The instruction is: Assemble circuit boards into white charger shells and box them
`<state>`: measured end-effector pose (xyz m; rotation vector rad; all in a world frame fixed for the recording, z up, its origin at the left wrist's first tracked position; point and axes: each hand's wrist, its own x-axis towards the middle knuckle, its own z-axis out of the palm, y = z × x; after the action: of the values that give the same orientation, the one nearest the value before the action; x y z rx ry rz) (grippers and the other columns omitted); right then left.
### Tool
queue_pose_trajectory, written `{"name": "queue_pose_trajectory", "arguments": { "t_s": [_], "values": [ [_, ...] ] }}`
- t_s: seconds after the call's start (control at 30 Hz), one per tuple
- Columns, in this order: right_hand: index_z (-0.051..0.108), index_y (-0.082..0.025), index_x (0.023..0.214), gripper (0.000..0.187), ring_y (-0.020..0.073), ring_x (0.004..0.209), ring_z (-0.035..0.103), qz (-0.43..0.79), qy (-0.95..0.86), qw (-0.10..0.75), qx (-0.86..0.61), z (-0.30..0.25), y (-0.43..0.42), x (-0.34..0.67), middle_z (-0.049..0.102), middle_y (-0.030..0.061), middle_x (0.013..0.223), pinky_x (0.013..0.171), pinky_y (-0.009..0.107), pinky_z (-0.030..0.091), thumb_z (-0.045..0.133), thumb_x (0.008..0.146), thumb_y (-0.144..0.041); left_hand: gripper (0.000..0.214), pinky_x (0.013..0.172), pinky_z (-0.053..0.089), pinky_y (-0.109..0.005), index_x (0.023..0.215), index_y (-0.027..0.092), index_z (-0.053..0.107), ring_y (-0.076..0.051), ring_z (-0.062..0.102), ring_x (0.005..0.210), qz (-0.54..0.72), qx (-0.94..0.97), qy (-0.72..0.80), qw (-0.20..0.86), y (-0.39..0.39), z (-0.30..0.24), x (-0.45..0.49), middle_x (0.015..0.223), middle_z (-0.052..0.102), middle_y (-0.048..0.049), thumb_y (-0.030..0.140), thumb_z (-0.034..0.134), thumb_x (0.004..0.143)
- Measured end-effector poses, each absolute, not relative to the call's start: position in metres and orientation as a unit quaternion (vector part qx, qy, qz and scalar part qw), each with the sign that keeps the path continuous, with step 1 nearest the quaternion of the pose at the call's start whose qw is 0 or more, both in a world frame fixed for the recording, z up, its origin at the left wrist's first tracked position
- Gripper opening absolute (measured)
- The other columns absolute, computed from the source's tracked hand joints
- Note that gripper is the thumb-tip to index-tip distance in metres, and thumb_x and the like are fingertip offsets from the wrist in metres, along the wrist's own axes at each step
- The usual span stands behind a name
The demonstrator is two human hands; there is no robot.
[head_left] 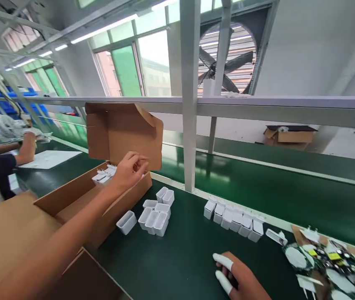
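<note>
My left hand reaches over the far end of an open cardboard box, its fingers bent together. Whatever they may hold is hidden. White parts lie in the box beside that hand. My right hand, low over the dark green table, has white covers on thumb and index finger. Those two fingers are apart with nothing between them. Between box and right hand stand several small white open-topped cups, grouped closely, with one cup set slightly apart. A row of white lidded cases runs along the table's back edge.
A pile of wired circuit parts and white discs covers the right side. A metal post rises behind the cups, joined to a rail. Beyond runs a green conveyor belt. At far left, a person's arm works beside a white board.
</note>
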<state>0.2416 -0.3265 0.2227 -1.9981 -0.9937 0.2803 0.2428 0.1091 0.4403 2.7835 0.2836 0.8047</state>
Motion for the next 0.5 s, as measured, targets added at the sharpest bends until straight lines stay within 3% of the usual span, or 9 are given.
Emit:
{"name": "queue_pose_trajectory", "arguments": {
  "t_s": [0.1,0.2,0.3,0.37,0.5],
  "values": [
    [0.060,-0.029,0.135,0.039,0.0183,0.087,0.067,0.095,-0.429,0.418,-0.795,0.229,-0.326,0.247,0.068,0.0068,0.111,0.081,0.030,0.058,0.053,0.098,-0.018,0.054,0.089,0.059,-0.037,0.140,0.031,0.056,-0.026,0.066,0.110,0.118,0.982,-0.039,0.145,0.038,0.425,0.260,0.137,0.060,-0.0059,0.058,0.060,0.094],
    [0.058,-0.025,0.134,0.037,0.0190,0.088,0.065,0.059,-0.454,0.425,-0.781,0.236,-0.328,0.247,0.066,0.0081,0.109,0.083,0.032,0.057,0.050,0.099,-0.017,0.109,0.106,0.051,-0.046,0.163,0.033,0.024,-0.040,0.041,0.147,-0.058,0.984,-0.124,0.114,-0.038,0.395,0.286,0.168,0.028,-0.0135,0.056,0.083,0.075],
    [0.059,-0.022,0.132,0.035,0.0201,0.089,0.065,0.034,-0.472,0.430,-0.769,0.239,-0.329,0.247,0.067,0.0090,0.107,0.084,0.035,0.057,0.051,0.098,-0.016,0.137,0.109,0.046,-0.056,0.166,0.031,0.013,-0.049,0.032,0.150,-0.125,0.982,-0.120,0.079,-0.094,0.373,0.320,0.171,0.015,-0.0203,0.057,0.094,0.059],
    [0.059,-0.021,0.131,0.035,0.0204,0.088,0.064,0.029,-0.473,0.431,-0.768,0.239,-0.331,0.248,0.067,0.0088,0.106,0.083,0.035,0.057,0.052,0.097,-0.016,0.131,0.105,0.049,-0.056,0.163,0.034,0.024,-0.050,0.039,0.145,-0.148,0.980,-0.115,0.071,-0.116,0.367,0.340,0.168,0.023,-0.0185,0.058,0.094,0.055],
    [0.060,-0.022,0.131,0.037,0.0206,0.089,0.064,0.023,-0.475,0.437,-0.764,0.238,-0.333,0.251,0.067,0.0074,0.105,0.083,0.035,0.057,0.055,0.095,-0.016,0.088,0.102,0.051,-0.047,0.144,0.031,0.056,-0.041,0.056,0.131,-0.174,0.973,-0.133,0.074,-0.128,0.369,0.362,0.144,0.057,-0.0116,0.060,0.087,0.067]
  ]
}}
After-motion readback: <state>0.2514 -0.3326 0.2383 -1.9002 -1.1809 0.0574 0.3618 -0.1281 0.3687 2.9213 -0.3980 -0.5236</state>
